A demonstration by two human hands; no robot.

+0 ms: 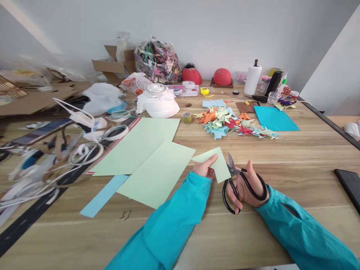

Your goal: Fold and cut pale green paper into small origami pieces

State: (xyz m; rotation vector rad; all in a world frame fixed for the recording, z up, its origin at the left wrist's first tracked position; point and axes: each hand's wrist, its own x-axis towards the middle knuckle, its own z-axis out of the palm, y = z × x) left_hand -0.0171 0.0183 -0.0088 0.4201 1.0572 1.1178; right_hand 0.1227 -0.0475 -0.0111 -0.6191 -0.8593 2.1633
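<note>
Green paper piece (pixel 221 170) marks the centre of your clock, above the wooden surface (pixel 298 161). Two larger green sheets (pixel 157 172) overlap at nine o'clock from it; coloured paper shapes (pixel 221 132) lie heaped at one. At four o'clock, your right hand (pixel 249 193) wraps round the spread handles of the scissors (pixel 233 171), blades by the piece's edge; your left hand (pixel 204 168) pinches it between thumb and fingers.
</note>
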